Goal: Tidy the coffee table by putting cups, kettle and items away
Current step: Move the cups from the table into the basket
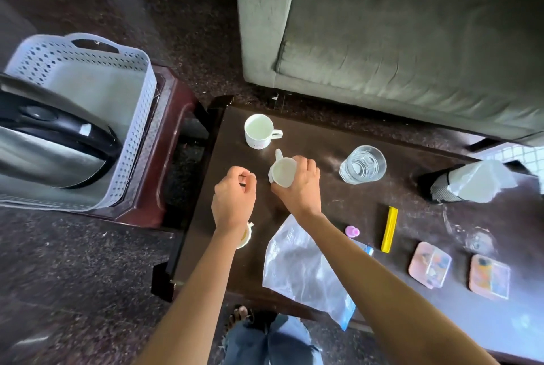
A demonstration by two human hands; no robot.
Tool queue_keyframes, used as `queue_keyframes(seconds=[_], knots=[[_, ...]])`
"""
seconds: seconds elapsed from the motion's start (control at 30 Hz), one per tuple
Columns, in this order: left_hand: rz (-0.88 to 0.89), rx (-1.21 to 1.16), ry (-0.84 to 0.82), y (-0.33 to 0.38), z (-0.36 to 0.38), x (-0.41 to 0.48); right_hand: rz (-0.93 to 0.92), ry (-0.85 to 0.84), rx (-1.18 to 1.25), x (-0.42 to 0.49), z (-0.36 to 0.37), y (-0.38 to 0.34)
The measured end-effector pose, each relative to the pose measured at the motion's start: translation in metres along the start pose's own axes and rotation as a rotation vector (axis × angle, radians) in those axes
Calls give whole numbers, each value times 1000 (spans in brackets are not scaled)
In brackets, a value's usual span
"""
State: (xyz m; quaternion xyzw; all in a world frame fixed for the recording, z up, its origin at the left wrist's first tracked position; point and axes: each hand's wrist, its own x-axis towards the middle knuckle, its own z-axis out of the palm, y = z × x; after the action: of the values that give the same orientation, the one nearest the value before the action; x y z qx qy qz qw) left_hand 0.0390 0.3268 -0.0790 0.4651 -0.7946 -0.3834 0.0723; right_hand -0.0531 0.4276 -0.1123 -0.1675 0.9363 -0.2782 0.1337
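My right hand (300, 185) grips a white cup (281, 171) tilted on the dark coffee table (323, 141). My left hand (234, 202) hovers just left of it with fingers curled, pinching something small and dark that I cannot make out. A second white cup (259, 130) stands upright farther back. Under my left wrist a pale cup or bowl (245, 236) shows partly. A steel kettle (44, 143) with a black handle lies in the grey plastic basket (138, 129) on the left stool. A clear glass (363, 164) stands right of my hand.
A clear zip bag (300, 270), a pink cap (352, 231), a yellow clip (389, 229), two pink coasters (429, 264) and a black mesh holder with white plastic (459, 185) lie on the table. A grey sofa (397, 40) stands behind. My foot (240, 316) shows below.
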Motion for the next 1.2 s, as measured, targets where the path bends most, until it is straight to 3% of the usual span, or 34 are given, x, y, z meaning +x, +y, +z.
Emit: queue_keyframes(seconds=[0.2, 0.43, 0.6, 0.77, 1.03, 1.2], knots=[[-72, -118, 59, -2, -30, 22, -215, 67, 54, 29, -13, -74], [-71, -217, 175, -6, -85, 73, -384, -96, 109, 79, -3, -180], [-139, -248, 179, -14, -111, 99, -528, -118, 119, 114, 21, -248], [-182, -257, 219, -20, -119, 129, -641, -275, 66, 152, 54, -309], [-180, -492, 571, -3, -119, 157, -701, -520, -62, 189, 105, -368], [-225, -593, 652, 1, -117, 174, -733, -550, -59, 191, 138, -385]])
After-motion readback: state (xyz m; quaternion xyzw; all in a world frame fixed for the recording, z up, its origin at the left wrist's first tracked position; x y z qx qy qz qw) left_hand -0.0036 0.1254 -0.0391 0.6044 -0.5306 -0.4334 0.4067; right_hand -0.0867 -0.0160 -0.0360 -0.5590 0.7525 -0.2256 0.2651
